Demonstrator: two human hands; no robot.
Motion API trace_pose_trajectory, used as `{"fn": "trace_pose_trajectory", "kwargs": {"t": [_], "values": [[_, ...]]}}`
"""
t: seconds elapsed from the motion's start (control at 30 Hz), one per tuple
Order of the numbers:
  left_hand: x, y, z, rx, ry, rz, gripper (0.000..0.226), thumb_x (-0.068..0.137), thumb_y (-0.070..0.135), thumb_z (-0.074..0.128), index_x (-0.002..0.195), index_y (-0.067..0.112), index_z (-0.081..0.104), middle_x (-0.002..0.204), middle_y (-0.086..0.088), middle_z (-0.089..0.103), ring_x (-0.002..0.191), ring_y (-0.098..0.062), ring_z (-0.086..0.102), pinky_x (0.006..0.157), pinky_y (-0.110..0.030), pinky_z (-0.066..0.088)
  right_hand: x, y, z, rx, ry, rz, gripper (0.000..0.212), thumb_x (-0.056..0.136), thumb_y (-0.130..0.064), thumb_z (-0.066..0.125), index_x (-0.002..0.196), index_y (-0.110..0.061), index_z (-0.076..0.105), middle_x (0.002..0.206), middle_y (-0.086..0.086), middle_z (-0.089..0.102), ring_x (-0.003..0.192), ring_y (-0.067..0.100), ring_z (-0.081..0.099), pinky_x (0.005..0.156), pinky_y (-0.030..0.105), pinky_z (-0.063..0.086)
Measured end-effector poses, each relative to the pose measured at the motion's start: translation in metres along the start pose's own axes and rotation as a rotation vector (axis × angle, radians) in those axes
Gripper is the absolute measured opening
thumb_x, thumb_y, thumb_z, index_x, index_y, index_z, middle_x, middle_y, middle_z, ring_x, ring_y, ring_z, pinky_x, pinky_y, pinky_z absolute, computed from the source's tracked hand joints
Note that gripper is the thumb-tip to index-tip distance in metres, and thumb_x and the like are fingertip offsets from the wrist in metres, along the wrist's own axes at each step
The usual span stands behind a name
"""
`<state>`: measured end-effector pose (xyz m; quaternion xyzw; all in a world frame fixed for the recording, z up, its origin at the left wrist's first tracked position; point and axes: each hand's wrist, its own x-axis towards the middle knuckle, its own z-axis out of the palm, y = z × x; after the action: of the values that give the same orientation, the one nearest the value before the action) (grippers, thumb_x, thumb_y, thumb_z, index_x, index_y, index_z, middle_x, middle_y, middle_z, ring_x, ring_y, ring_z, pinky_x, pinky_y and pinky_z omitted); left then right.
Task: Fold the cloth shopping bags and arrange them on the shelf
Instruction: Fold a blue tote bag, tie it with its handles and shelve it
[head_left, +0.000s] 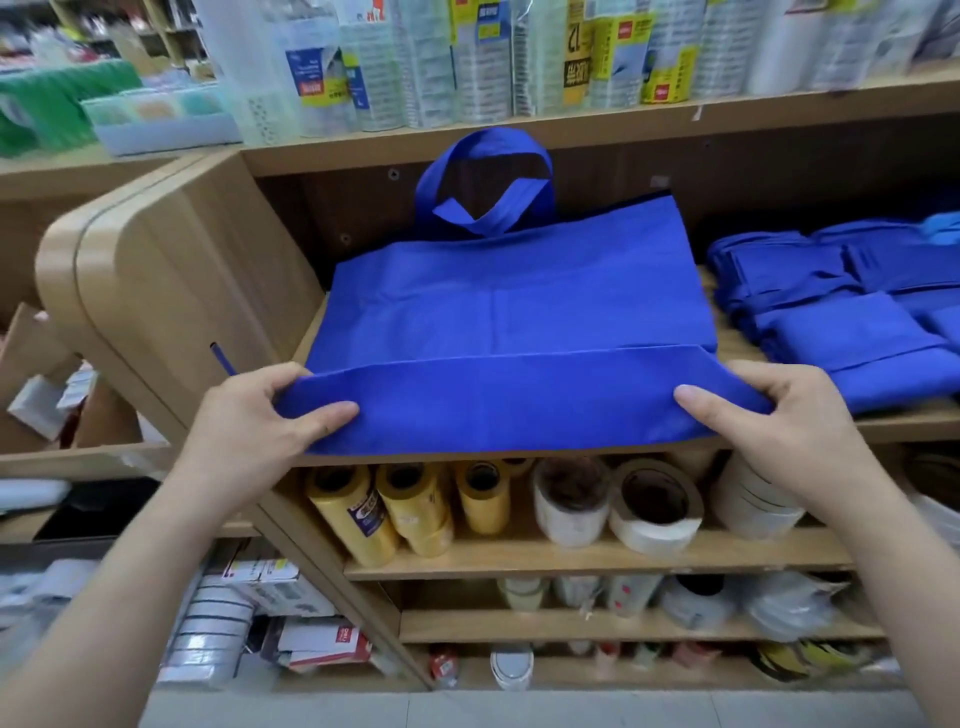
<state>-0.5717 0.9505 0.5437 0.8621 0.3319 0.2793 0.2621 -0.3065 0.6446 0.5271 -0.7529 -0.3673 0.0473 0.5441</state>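
**Head view.** The blue cloth shopping bag lies flat on the wooden shelf, with its handles toward the back and its near edge lifted at the shelf front. Your left hand pinches the near left corner, thumb on top. Your right hand pinches the near right corner likewise. Hold both corners level and taut, carry the edge evenly toward the handles, then press the crease flat. The stack of folded bags lies just beside it, to the right.
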Motion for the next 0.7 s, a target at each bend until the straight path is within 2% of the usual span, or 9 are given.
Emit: {"fn": "trace_pose_trajectory", "kwargs": {"t": [0.1, 0.17, 0.23, 0.33, 0.4, 0.47, 0.53, 0.6, 0.7], "values": [[0.0, 0.001, 0.02, 0.196, 0.205, 0.094, 0.04, 0.072, 0.053, 0.078, 0.103, 0.036, 0.059, 0.089, 0.017, 0.062, 0.08, -0.004, 0.058, 0.067, -0.026, 0.048, 0.005, 0.007, 0.004, -0.144, 0.165, 0.012, 0.018, 0.079, -0.018, 0.079, 0.075, -0.015, 0.062, 0.075, 0.005, 0.063, 0.067, 0.007, 0.053, 0.064, 0.015, 0.041], [0.001, 0.0, 0.03, 0.275, 0.215, 0.215, 0.047, 0.074, 0.037, 0.081, 0.115, 0.03, 0.059, 0.106, 0.004, 0.056, 0.095, -0.016, 0.055, 0.077, -0.035, 0.05, 0.005, 0.008, 0.008, -0.185, 0.195, -0.004, 0.027, 0.077, -0.015, 0.08, 0.093, -0.026, 0.06, 0.091, -0.004, 0.062, 0.083, 0.006, 0.057, 0.078, 0.014, 0.042], [0.004, -0.002, 0.035, 0.312, 0.186, 0.349, 0.037, 0.077, 0.023, 0.08, 0.112, 0.021, 0.069, 0.117, -0.005, 0.054, 0.107, -0.026, 0.052, 0.088, -0.04, 0.047, 0.004, 0.009, 0.011, -0.242, 0.165, -0.06, 0.049, 0.079, -0.013, 0.078, 0.118, -0.034, 0.058, 0.111, -0.003, 0.054, 0.093, 0.007, 0.055, 0.088, 0.019, 0.04], [0.007, -0.006, 0.031, 0.287, -0.071, 0.452, 0.025, 0.087, 0.031, 0.064, 0.109, 0.024, 0.075, 0.133, -0.003, 0.057, 0.124, -0.025, 0.048, 0.102, -0.049, 0.042, 0.004, 0.011, 0.012, -0.401, 0.143, -0.158, 0.04, 0.083, -0.01, 0.075, 0.119, -0.025, 0.068, 0.123, 0.003, 0.05, 0.102, 0.013, 0.051, 0.095, 0.026, 0.039], [0.004, -0.008, 0.023, 0.258, -0.328, 0.36, 0.051, 0.083, 0.057, 0.062, 0.131, 0.038, 0.058, 0.145, 0.016, 0.043, 0.137, -0.009, 0.034, 0.114, -0.041, 0.031, 0.005, 0.01, 0.008, -0.465, 0.096, -0.185, 0.032, 0.081, -0.011, 0.077, 0.112, -0.017, 0.073, 0.127, 0.005, 0.056, 0.107, 0.019, 0.053, 0.097, 0.032, 0.041], [-0.001, -0.012, 0.015, 0.355, -0.424, 0.349, 0.078, 0.071, 0.065, 0.072, 0.141, 0.046, 0.042, 0.147, 0.028, 0.03, 0.139, 0.001, 0.024, 0.114, -0.031, 0.023, 0.003, 0.006, 0.0, -0.505, -0.066, -0.14, 0.05, 0.071, -0.024, 0.086, 0.118, -0.016, 0.071, 0.136, 0.003, 0.054, 0.116, 0.022, 0.052, 0.103, 0.029, 0.035], [-0.005, -0.015, 0.007, 0.334, -0.336, 0.384, 0.074, 0.07, 0.029, 0.087, 0.134, 0.041, 0.053, 0.14, 0.026, 0.044, 0.133, -0.004, 0.039, 0.11, -0.028, 0.032, -0.002, 0.003, -0.009, -0.619, -0.253, -0.144, 0.076, 0.06, -0.03, 0.091, 0.13, -0.017, 0.064, 0.145, 0.002, 0.045, 0.12, 0.021, 0.049, 0.104, 0.029, 0.034], [-0.008, -0.019, -0.001, 0.233, -0.237, 0.402, 0.072, 0.065, -0.012, 0.08, 0.12, 0.033, 0.066, 0.124, 0.025, 0.058, 0.118, -0.002, 0.053, 0.103, -0.021, 0.04, -0.006, 0.004, -0.014, -0.718, -0.284, -0.215, 0.074, 0.062, -0.009, 0.091, 0.13, -0.018, 0.064, 0.142, 0.008, 0.045, 0.111, 0.025, 0.053, 0.095, 0.038, 0.046], [-0.014, -0.029, -0.011, 0.04, -0.211, 0.334, 0.064, 0.067, -0.016, 0.078, 0.104, 0.036, 0.076, 0.108, 0.021, 0.07, 0.108, 0.002, 0.061, 0.095, -0.01, 0.043, -0.012, 0.005, -0.02, -0.692, -0.213, -0.352, 0.064, 0.059, 0.022, 0.074, 0.111, -0.015, 0.075, 0.128, 0.009, 0.056, 0.09, 0.026, 0.058, 0.084, 0.039, 0.051]]}}
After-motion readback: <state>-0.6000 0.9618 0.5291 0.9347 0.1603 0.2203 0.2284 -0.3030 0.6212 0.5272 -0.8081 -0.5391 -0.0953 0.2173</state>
